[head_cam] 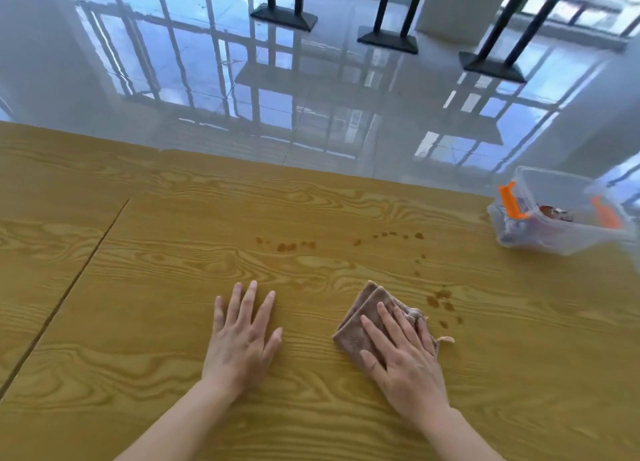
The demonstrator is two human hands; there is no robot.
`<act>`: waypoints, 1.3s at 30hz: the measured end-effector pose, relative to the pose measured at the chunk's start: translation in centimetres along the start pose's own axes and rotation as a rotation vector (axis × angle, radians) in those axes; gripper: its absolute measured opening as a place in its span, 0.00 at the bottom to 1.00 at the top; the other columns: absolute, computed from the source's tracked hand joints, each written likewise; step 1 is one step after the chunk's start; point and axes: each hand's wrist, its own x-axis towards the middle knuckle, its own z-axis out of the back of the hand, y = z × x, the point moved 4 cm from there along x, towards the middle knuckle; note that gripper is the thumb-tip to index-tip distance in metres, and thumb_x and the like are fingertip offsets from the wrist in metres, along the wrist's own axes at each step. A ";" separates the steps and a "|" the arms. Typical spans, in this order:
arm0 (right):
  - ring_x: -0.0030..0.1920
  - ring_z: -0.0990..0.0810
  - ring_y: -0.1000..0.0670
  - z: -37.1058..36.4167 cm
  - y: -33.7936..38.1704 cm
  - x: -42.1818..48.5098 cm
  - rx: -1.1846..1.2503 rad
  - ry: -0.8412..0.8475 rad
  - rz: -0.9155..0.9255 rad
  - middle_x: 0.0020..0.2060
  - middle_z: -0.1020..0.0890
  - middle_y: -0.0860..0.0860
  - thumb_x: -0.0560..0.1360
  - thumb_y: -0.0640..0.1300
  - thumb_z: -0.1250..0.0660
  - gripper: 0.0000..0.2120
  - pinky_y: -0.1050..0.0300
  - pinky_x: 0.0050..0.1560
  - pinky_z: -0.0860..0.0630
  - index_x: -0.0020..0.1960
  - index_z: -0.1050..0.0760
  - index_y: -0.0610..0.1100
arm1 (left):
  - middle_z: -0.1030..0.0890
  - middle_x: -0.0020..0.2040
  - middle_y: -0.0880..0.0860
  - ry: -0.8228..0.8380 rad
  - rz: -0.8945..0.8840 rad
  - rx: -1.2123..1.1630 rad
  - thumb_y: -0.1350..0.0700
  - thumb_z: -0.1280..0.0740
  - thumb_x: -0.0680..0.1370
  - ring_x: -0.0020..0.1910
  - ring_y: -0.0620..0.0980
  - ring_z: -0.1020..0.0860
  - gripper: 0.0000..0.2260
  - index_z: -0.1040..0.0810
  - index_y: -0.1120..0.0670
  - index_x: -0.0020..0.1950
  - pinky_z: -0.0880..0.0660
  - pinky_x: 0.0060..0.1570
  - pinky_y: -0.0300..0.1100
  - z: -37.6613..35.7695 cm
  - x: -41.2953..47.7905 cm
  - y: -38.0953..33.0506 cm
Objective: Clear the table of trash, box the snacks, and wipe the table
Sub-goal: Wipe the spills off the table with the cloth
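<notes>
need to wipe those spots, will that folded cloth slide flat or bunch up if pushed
The cloth looks soft and floppy, so it may bunch at its loose edge. The right hand lies flat on it, which should keep it spread; the table looks smooth.

table (173, 287): yellow wood-grain top, smooth, faint sheen, brown stains mid-right. cloth (367, 315): brown, soft napped fabric, folded. box (554, 218) at right edge: clear plastic, orange plastic clips. floor (311, 97): glossy, mirror-like tile.

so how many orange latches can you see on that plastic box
2. One orange latch is on the left end of the clear plastic box at the table's far right; the other orange latch is on its right end. No others show.
</notes>
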 end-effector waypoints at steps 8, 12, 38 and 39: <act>0.77 0.73 0.51 -1.1 1.8 0.5 0.099 -0.018 -0.087 0.80 0.67 0.56 0.81 0.65 0.60 0.28 0.44 0.76 0.70 0.80 0.61 0.65 | 0.52 0.81 0.55 0.009 -0.040 0.111 0.33 0.57 0.79 0.79 0.57 0.61 0.31 0.51 0.42 0.80 0.62 0.74 0.63 -2.3 1.9 -7.9; 0.82 0.57 0.47 -2.2 -2.9 -7.2 0.041 -0.057 0.003 0.82 0.54 0.54 0.83 0.64 0.54 0.28 0.41 0.77 0.57 0.82 0.52 0.59 | 0.53 0.81 0.53 0.006 -0.020 0.101 0.33 0.57 0.78 0.79 0.54 0.63 0.30 0.53 0.40 0.79 0.62 0.75 0.62 -2.1 1.8 -7.6; 0.80 0.66 0.46 -1.2 -7.9 -3.2 0.090 0.001 -0.213 0.81 0.63 0.53 0.81 0.68 0.60 0.35 0.39 0.78 0.64 0.82 0.60 0.53 | 0.54 0.81 0.50 -0.017 -0.008 0.123 0.32 0.58 0.77 0.79 0.52 0.62 0.30 0.55 0.37 0.78 0.62 0.76 0.58 -1.8 1.8 -7.8; 0.81 0.61 0.45 -1.9 -6.8 -5.5 0.060 -0.018 -0.076 0.82 0.58 0.53 0.81 0.69 0.57 0.35 0.39 0.78 0.60 0.83 0.56 0.53 | 0.54 0.81 0.50 -0.017 -0.006 0.127 0.32 0.58 0.77 0.79 0.52 0.62 0.30 0.55 0.37 0.78 0.62 0.76 0.58 -1.9 1.7 -7.8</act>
